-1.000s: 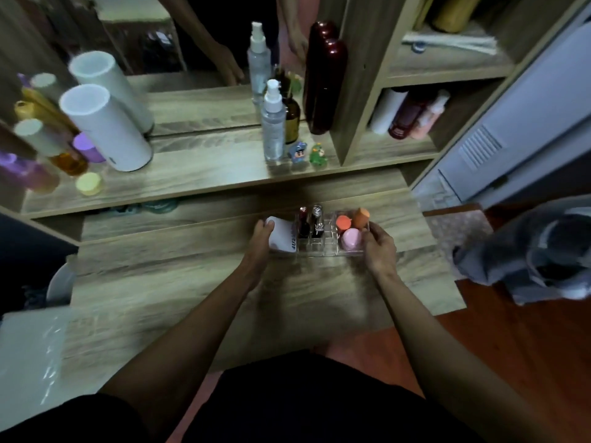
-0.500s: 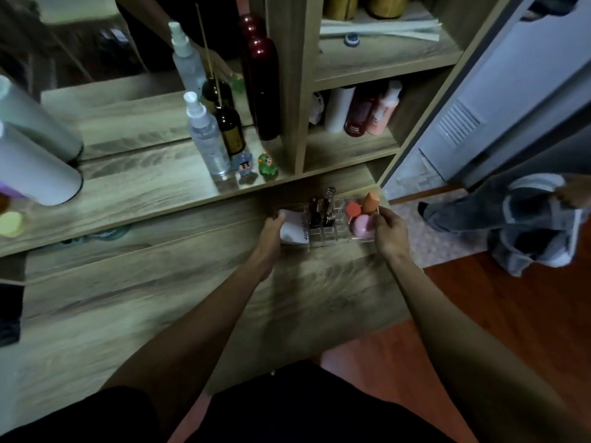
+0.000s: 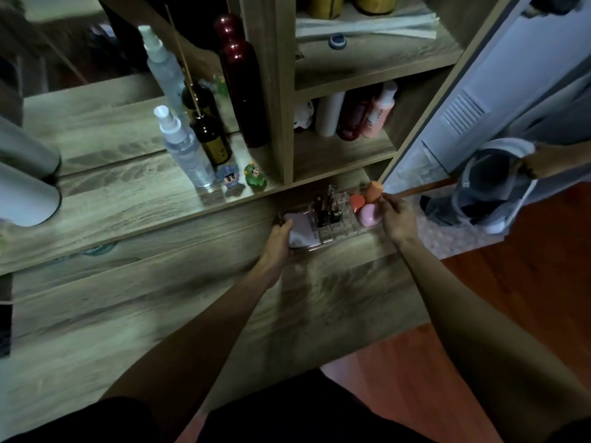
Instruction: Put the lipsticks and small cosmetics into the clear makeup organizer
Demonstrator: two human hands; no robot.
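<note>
From the head camera, the clear makeup organizer (image 3: 332, 230) sits on the wooden dressing table (image 3: 192, 302), at its far right corner, just under the lip of the raised shelf (image 3: 128, 199). The person grips it at both ends. The left hand (image 3: 278, 238) is curled around the organizer's left end, its fingers touching a soft white pouch (image 3: 302, 230) lodged there. The right hand (image 3: 398, 220) is closed on the right end, fingertips pressed together beside a pink sponge (image 3: 369, 215); whether they pinch the sponge or the wall cannot be told.

Dark lipsticks (image 3: 327, 207) stand upright in the middle compartments. A red sponge (image 3: 356, 201) and an orange sponge (image 3: 373, 190) fill the right part, the orange one rising above the rim.

The organizer looks to be thin rigid plastic: light, smooth, probably slippery and liable to crack if squeezed hard. Holding the two short end walls low, as here, seems safest, and keeping it level matters because the upright lipsticks could topple. The sponges are soft and light and may pop out if jolted.

On the shelf behind, a clear spray bottle (image 3: 184, 148) and two small figurines (image 3: 243, 179) stand well apart from the organizer.
</note>
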